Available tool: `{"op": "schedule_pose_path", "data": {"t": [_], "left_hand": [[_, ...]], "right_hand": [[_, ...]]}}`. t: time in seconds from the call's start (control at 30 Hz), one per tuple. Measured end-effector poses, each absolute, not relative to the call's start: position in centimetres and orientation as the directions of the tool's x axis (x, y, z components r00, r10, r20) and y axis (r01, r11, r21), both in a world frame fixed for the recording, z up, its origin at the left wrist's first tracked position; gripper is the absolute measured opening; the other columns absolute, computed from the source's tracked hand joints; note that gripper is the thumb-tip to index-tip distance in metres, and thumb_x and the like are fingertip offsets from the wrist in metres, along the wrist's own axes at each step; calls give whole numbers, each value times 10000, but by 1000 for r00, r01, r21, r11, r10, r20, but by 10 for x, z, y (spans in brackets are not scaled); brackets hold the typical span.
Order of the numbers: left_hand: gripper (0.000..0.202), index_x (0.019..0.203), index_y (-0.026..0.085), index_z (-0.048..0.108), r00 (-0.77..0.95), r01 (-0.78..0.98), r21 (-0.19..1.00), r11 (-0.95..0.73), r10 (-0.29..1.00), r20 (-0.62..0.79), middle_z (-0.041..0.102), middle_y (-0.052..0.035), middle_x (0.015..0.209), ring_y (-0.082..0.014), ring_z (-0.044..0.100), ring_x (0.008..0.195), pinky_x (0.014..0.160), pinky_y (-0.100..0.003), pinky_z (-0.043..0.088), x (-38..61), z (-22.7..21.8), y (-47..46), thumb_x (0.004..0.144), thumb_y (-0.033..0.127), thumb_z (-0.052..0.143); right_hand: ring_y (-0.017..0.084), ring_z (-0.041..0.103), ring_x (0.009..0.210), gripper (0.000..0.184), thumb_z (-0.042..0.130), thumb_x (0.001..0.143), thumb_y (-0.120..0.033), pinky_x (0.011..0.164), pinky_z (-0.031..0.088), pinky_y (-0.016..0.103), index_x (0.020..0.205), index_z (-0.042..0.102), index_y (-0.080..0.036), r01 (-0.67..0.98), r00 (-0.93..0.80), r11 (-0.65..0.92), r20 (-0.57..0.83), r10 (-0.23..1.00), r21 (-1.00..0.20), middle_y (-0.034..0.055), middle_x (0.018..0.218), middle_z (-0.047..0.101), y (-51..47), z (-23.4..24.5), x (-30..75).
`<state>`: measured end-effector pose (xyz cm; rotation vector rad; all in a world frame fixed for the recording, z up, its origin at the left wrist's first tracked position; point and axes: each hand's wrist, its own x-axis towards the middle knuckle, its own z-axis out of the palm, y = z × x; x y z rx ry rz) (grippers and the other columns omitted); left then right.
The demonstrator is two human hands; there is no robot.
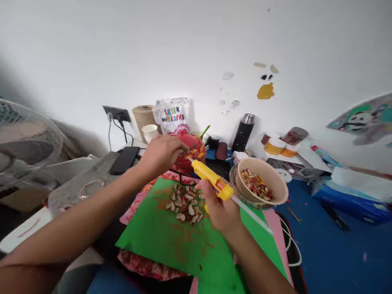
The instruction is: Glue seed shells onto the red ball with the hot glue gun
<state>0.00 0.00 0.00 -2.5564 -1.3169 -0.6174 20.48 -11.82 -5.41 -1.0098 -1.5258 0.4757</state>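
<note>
My right hand (222, 210) is wrapped round a yellow glue gun (211, 175), with a long clear glue stick (252, 214) jutting from its rear. The gun's nozzle points up and left at a round red balloon-like form (188, 141), partly covered in orange and yellow pieces. My left hand (162, 153) is at the left of this form with its fingers pinched together; what they hold, if anything, is too small to make out. Below both hands, a pile of pale shell-like pieces (186, 202) lies on a green sheet (147, 220) with brown smears.
A beige bowl (280, 181) of coloured pieces stands on the right. Behind are a black flask (243, 132), a twine spool (143, 118), a paper cup (149, 131) and a balloon bag (173, 114). A phone (125, 160) and a fan (27, 139) are leftward; a white cord (295, 247) curls at right.
</note>
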Motion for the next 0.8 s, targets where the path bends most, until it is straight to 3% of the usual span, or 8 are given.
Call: {"op": "schedule_pose_path", "data": {"t": [0.2, 0.53, 0.63, 0.8], "left_hand": [[178, 1059, 211, 806, 500, 803, 37, -594, 707, 501, 837, -97, 1078, -314, 758, 1034, 914, -460, 474, -3, -9, 5, 1024, 206, 631], [240, 985, 204, 828, 505, 757, 63, -650, 643, 576, 797, -109, 1019, -301, 729, 1000, 872, -439, 495, -7, -11, 5, 1064, 302, 624], [264, 1006, 205, 840, 512, 753, 73, -654, 652, 560, 795, -108, 1001, -298, 717, 972, 848, -437, 487, -9, -12, 6, 1074, 338, 622], [386, 1033, 213, 863, 550, 715, 83, -694, 632, 546, 799, -105, 1005, -299, 708, 957, 839, -439, 476, -13, -10, 5, 1111, 472, 587]], "right_hand": [[192, 749, 713, 332, 601, 1096, -417, 691, 595, 279, 958, 848, -244, 337, 49, 552, 600, 799, -763, 36, 793, 777, -125, -49, 207], [173, 649, 614, 351, 606, 1102, -439, 635, 537, 293, 962, 860, -241, 367, 55, 546, 603, 796, -753, 19, 719, 715, -124, -51, 209], [174, 650, 629, 380, 593, 1108, -478, 647, 538, 300, 991, 863, -238, 360, 54, 531, 586, 809, -767, 30, 750, 728, -123, -53, 209], [177, 600, 603, 529, 584, 1080, -636, 551, 491, 282, 857, 805, -210, 296, 113, 436, 485, 867, -850, 17, 652, 629, -123, -57, 210]]}}
